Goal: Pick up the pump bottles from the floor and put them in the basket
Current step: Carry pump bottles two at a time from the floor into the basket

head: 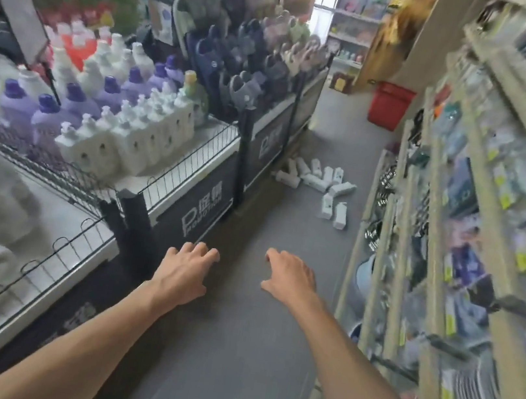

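Between the wire-edged display bin (192, 158) left and wooden shelving (438, 225) right, grey floor (235, 332) lies open; white pump bottles (318, 182) lie scattered far ahead; left hand (184, 273) and right hand (288, 280) hover apart, loosely spread, holding nothing.

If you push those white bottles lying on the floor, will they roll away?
Probably not. The pump bottles look flat-sided, so they would likely slide on the smooth grey floor rather than roll. They look like stiff plastic, so probably won't break. Whether they are full and heavy I cannot tell.
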Tool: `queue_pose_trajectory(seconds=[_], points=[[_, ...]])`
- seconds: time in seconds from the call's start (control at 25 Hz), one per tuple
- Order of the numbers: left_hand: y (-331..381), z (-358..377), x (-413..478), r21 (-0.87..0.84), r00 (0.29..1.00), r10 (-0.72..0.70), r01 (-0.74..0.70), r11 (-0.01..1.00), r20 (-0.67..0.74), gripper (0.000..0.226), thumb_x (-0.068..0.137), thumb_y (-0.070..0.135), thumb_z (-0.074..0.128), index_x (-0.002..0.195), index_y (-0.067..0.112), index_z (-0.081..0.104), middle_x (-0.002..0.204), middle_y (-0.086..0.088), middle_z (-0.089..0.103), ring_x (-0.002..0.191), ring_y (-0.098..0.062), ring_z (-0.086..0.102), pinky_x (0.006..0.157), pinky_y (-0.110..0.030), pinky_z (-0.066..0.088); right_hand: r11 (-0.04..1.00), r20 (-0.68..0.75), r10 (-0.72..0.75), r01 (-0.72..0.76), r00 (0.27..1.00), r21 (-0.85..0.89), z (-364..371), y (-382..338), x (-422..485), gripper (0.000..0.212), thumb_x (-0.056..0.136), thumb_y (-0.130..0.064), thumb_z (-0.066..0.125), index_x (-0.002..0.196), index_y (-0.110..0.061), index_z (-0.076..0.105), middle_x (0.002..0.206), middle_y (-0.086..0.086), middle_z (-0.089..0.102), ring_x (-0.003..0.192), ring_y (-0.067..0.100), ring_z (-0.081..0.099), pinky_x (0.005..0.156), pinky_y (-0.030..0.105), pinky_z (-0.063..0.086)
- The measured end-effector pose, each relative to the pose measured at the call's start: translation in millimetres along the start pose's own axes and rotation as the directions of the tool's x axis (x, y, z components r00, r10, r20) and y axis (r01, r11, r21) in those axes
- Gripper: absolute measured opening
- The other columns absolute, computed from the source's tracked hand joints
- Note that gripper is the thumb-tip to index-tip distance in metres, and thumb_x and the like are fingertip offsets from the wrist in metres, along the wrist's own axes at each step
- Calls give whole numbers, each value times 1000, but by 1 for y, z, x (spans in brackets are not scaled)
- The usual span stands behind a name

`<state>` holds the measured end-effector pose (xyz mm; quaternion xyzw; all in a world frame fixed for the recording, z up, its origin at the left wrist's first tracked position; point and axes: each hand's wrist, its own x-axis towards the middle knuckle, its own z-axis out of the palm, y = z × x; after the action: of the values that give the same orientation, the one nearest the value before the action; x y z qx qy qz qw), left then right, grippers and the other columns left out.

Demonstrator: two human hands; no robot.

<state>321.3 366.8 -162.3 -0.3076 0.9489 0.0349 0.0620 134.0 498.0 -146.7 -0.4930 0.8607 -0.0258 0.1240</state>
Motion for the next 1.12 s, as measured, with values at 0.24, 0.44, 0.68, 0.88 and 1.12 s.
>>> queue_pose_trajectory(seconds=[0.24,0.44,0.68,0.88,1.12], points=[[31,-18,127,-17,976,215,-214,977,26,61,83,33,69,137,31,39,129,4,46,118,-23,49,90,-40,46,984,7,174,-174,985,25,-26,78,55,47,87,-34,70,129,-25,50,128,3,61,117,30,60,91,37,48],[38,-50,258,-31,949,315,-316,948,-24,69,80,39,74,139,33,38,133,4,46,120,-23,48,91,-39,45,961,-27,275,-274,961,23,-58,129,132,46,88,-33,71,129,-24,51,129,3,61,114,30,60,87,37,46],[26,-74,392,4,937,350,-350,937,-12,68,82,37,72,140,33,38,135,2,47,121,-24,48,93,-40,45,946,-78,325,-323,943,37,-100,174,237,52,88,-38,73,132,-25,50,132,0,61,117,26,60,92,37,46],[35,-86,488,63,930,367,-366,928,8,61,85,32,67,139,31,38,131,0,48,117,-24,50,92,-43,46,937,-72,347,-344,935,54,-118,213,311,53,87,-37,73,133,-24,50,130,3,61,116,28,60,92,38,47],[68,-100,579,10,940,339,-339,941,34,62,85,32,68,140,31,39,132,0,48,118,-25,50,93,-43,45,939,-32,340,-338,940,69,-132,279,381,53,86,-31,72,134,-23,51,126,5,62,114,29,59,90,38,48]])
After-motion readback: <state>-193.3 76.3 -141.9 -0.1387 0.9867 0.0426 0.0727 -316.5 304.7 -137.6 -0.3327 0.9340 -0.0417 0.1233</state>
